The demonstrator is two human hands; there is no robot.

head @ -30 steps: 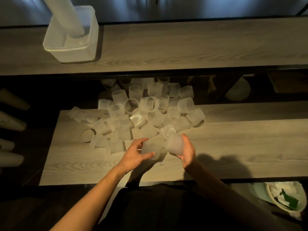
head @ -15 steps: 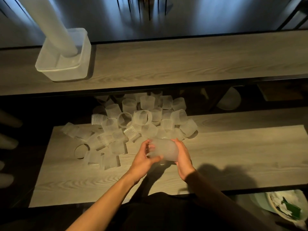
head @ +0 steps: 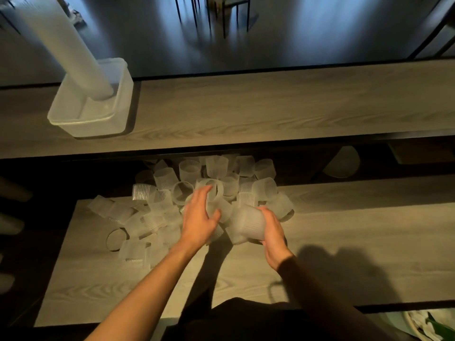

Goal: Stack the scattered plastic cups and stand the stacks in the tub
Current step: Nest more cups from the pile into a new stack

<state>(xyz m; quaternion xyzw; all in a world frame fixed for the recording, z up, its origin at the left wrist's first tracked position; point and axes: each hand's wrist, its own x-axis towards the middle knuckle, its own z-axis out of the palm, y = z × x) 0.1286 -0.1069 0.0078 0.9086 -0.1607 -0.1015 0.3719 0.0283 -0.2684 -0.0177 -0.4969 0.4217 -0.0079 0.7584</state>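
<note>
Several ribbed translucent plastic cups lie scattered in a heap at the back of the low wooden table. My right hand grips a short stack of nested cups lying on its side just above the table. My left hand reaches into the heap with fingers spread, its palm over a cup. A clear plastic tub stands on the upper shelf at the far left. A tall stack of cups leans in the tub.
The upper wooden shelf runs across the view above the heap. A pale bowl-shaped object sits in the dark gap at the right. A bin with white scraps is at the lower right corner. Chair legs stand on the floor beyond.
My left hand let go of the nested cups and moved forward into the heap. My right hand kept the stack. The camera tilted up, showing more of the shelf and floor.
</note>
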